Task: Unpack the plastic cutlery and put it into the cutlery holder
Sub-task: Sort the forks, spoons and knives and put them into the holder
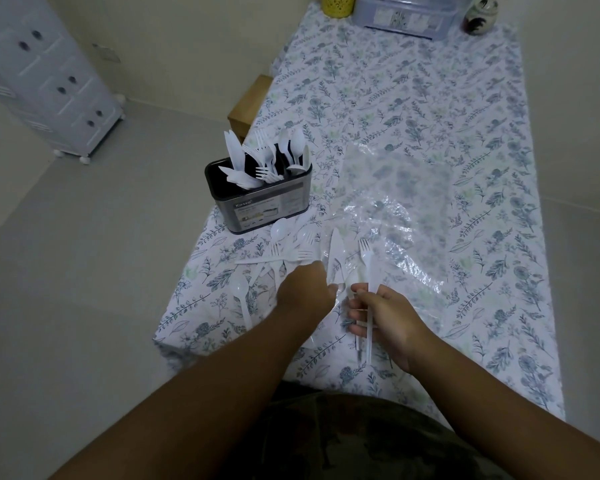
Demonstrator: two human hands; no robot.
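A dark metal cutlery holder [257, 199] stands near the table's left edge, filled with several white plastic forks, spoons and knives. Loose white cutlery [284, 252] lies on the cloth just in front of it, and one spoon [240, 292] lies apart near the left edge. My right hand [381, 318] grips a white fork [367, 268] together with other white pieces, their handles pointing toward me. My left hand [305, 289] is closed around a white knife [336, 252] right beside it. A clear plastic bag [392, 216] lies crumpled beyond both hands.
The table wears a floral cloth [482, 168]. At the far end stand a yellow cup [338, 3], a pale plastic container [406, 15] and a small dark-patterned jar [480, 19]. A wooden stool [250, 102] and a grey drawer cabinet [49, 77] stand on the left.
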